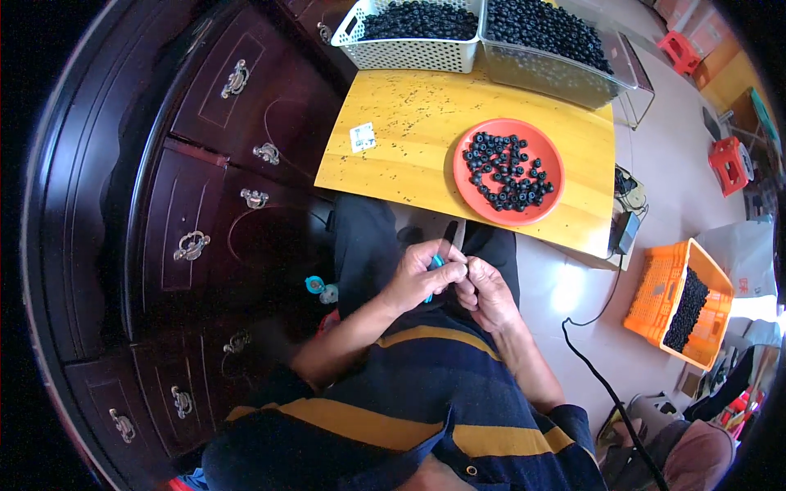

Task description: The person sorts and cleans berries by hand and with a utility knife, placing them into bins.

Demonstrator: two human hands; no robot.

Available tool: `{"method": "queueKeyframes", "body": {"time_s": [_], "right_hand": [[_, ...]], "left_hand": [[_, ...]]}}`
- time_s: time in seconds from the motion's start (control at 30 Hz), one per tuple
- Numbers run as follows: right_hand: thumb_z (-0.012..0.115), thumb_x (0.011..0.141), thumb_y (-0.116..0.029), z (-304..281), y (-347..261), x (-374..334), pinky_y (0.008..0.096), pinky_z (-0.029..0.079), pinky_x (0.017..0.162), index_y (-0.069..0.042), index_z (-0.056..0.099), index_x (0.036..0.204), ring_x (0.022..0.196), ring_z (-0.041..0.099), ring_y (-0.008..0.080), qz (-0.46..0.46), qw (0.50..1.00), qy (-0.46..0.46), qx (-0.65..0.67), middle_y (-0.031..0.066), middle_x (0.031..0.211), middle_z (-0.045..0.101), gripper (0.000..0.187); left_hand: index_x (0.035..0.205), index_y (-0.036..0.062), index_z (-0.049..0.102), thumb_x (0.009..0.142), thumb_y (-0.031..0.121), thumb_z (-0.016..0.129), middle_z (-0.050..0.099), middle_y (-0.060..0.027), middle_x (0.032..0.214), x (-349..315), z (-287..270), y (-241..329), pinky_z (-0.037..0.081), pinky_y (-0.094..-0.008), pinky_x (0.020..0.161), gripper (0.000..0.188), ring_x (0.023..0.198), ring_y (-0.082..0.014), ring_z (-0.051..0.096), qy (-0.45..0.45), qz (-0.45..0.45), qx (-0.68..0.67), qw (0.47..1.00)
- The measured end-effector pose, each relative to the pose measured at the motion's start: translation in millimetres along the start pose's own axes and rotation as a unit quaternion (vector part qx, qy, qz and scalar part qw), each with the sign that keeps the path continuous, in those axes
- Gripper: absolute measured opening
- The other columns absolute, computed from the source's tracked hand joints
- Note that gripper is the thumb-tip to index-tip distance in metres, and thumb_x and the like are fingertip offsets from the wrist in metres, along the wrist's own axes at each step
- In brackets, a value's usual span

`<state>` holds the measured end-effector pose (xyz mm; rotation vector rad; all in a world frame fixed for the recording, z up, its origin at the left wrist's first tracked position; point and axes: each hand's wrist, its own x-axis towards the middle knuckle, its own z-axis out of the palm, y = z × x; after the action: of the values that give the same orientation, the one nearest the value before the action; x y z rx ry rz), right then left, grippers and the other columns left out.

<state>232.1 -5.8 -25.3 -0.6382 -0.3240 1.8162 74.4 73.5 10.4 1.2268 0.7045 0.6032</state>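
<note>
My left hand (416,280) is closed round a slim tool with a bright teal handle (435,263), held above my lap. A narrow dark shape by its fingertips may be the tool's blade, but I cannot tell. My right hand (490,296) meets it fingertip to fingertip, its thumb and fingers pinched together; whatever they grip is hidden or too small to name. Just beyond both hands, a red-orange plate (467,191) sits at the near edge of the yellow wooden table (393,168), bearing many small round black bead-like pieces (519,195).
At the table's far side stand a white perforated basket (401,56) and a clear bin (544,82), both heaped with black pieces. An orange crate (655,286) with more is on the right floor. A black cord (602,380) crosses there. Dark drawers (209,221) line the left.
</note>
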Motion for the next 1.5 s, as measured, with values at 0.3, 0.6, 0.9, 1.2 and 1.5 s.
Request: {"method": "queueKeyframes", "body": {"time_s": [0.3,0.6,0.9,1.2,1.5], "right_hand": [[0.055,0.102,-0.046,1,-18,-4,0.0189,0.029,0.046,-0.011,0.058,0.095,0.052,0.037,0.0054,0.014,0.996,-0.008,0.086,-0.0045,0.069,0.046,0.036],[0.054,0.103,-0.046,1,-29,-7,0.0188,0.03,0.047,-0.009,0.06,0.093,0.054,0.038,0.0056,0.0,0.997,0.027,0.07,-0.0047,0.07,0.045,0.039],[0.056,0.104,-0.032,-5,-18,-2,0.0199,0.03,0.048,0.0,0.065,0.118,0.054,0.039,0.005,-0.027,1.0,0.009,0.008,-0.0048,0.068,0.049,0.036],[0.058,0.103,-0.031,-6,-9,0,0.0203,0.028,0.047,-0.006,0.066,0.103,0.054,0.038,0.0049,-0.014,0.999,0.041,-0.019,-0.0062,0.066,0.047,0.027],[0.055,0.104,-0.031,2,-3,0,0.0209,0.03,0.049,-0.01,0.059,0.089,0.055,0.04,0.006,-0.017,0.996,0.071,0.048,-0.0045,0.065,0.047,0.026]], "left_hand": [[0.1,0.0056,0.065,0.098,0.016,0.064,0.06,0.0025,0.075,21,8,11,0.038,-0.0199,0.052,0.011,0.058,-0.003,0.046,-0.032,-0.061,-0.095,0.993],[0.1,0.0018,0.062,0.096,0.029,0.067,0.067,-0.0064,0.082,24,5,34,0.051,-0.0317,0.066,0.028,0.073,-0.0187,0.067,-0.039,0.12,0.263,0.956],[0.087,0.003,0.061,0.091,0.034,0.071,0.064,-0.0179,0.076,22,2,46,0.05,-0.043,0.059,0.033,0.072,-0.0383,0.067,-0.07,0.154,0.454,0.875],[0.079,0.0038,0.056,0.09,0.031,0.071,0.063,-0.0176,0.073,25,1,38,0.049,-0.0462,0.056,0.033,0.068,-0.0402,0.065,-0.061,0.166,0.488,0.854],[0.082,0.0035,0.061,0.092,0.028,0.071,0.067,-0.0172,0.077,25,-4,21,0.051,-0.042,0.057,0.028,0.07,-0.0368,0.068,-0.054,0.177,0.411,0.892]]}}
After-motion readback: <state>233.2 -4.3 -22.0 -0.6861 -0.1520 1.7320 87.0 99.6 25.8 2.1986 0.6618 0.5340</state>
